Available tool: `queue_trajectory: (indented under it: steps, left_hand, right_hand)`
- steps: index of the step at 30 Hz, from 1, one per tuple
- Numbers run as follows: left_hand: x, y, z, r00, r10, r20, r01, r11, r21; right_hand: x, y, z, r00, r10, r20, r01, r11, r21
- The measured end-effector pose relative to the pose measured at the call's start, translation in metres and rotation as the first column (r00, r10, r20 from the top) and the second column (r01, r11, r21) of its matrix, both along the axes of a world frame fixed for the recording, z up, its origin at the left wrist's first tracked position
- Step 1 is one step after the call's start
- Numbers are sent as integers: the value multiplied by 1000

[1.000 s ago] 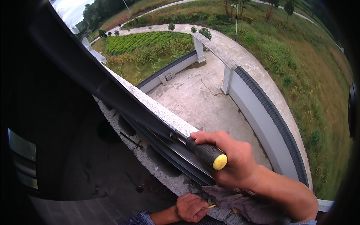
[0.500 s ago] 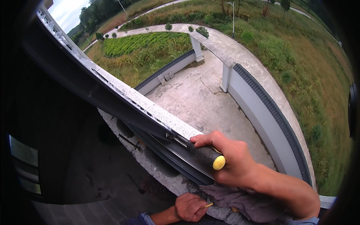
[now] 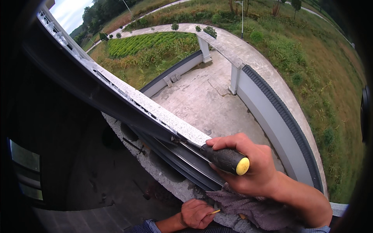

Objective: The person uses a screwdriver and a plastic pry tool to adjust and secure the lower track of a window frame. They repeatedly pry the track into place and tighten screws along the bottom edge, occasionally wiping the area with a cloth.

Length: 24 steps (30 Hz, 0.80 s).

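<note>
While my right hand [image 3: 248, 171] fists the screwdriver [image 3: 217, 156], tip at the window track [image 3: 182, 155], left hand [image 3: 196, 213] below it pinches a small stick [image 3: 213, 212]; next needs steady prying.

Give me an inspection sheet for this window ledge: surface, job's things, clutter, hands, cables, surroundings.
Surface: rough speckled concrete sill with a dark window track running along its inner edge.
Job's things: screwdriver, black handle with yellow end cap, its metal shaft pointing into the track.
Clutter: grey rag lying on the sill under the right forearm.
Hands: right hand wrapped around the screwdriver handle; left hand low at the sill edge, pinching a thin pale stick.
Cables: nothing seen.
Surroundings: far below, a concrete courtyard with a low wall, green field and grass beyond.
</note>
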<state>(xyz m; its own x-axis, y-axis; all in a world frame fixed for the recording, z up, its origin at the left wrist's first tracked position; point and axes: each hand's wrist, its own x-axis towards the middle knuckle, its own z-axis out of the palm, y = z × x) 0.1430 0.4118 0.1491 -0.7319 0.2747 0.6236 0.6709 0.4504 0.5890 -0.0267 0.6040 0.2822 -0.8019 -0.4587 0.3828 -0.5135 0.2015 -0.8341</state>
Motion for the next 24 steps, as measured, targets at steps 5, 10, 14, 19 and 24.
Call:
queue_trajectory:
  steps: [5,10,14,19,24]
  left_hand:
    - [1,-1,0,1000,-3,14,3,1000,2]
    - [1,-1,1,1000,-2,9,2,1000,-8]
    - [-1,0,2,1000,-1,9,1,1000,-3]
    - [-1,0,3,1000,1,2,-1,1000,4]
    - [-1,1,-1,1000,5,-9,-5,1000,20]
  right_hand:
    - [1,-9,-4,1000,21,-16,-22,997,-69]
    - [-4,-12,-12,996,79,-49,-81,996,-42]
    - [-6,-12,-16,996,88,-15,-88,996,-34]
    - [-2,-7,-4,987,140,-83,-137,990,40]
    - [7,1,-1,967,190,-169,-173,979,111]
